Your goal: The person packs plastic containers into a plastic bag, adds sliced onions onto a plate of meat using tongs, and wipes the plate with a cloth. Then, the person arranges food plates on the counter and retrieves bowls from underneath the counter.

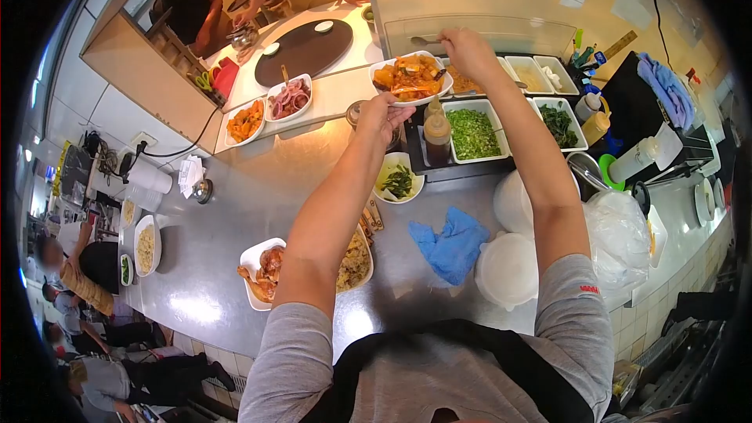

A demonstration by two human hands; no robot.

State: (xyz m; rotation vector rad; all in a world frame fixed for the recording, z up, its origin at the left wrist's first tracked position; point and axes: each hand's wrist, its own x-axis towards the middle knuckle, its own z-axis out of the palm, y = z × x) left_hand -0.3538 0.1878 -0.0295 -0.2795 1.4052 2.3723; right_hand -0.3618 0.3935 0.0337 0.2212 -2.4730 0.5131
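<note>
My left hand point(384, 116) is closed on the lower rim of a white bowl point(411, 78) filled with orange-red food pieces, held up near the pass ledge. My right hand point(468, 48) pinches a spoon point(425, 41) whose tip points left, just above the bowl's right side. Behind and below the hands are the topping trays, one with chopped green onion point(474, 134), another with dark leafy greens point(557, 125). Brown and tan squeeze bottles point(437, 139) stand just right of my left hand. A small bowl of greens point(399, 178) sits below them.
Bowls of carrots point(245, 122) and red onion point(289, 99) stand on the ledge. On the counter are a chicken bowl point(263, 273), a blue cloth point(450, 244), white lids point(507, 270) and a plastic bag point(617, 239). People stand beyond the opening and at lower left.
</note>
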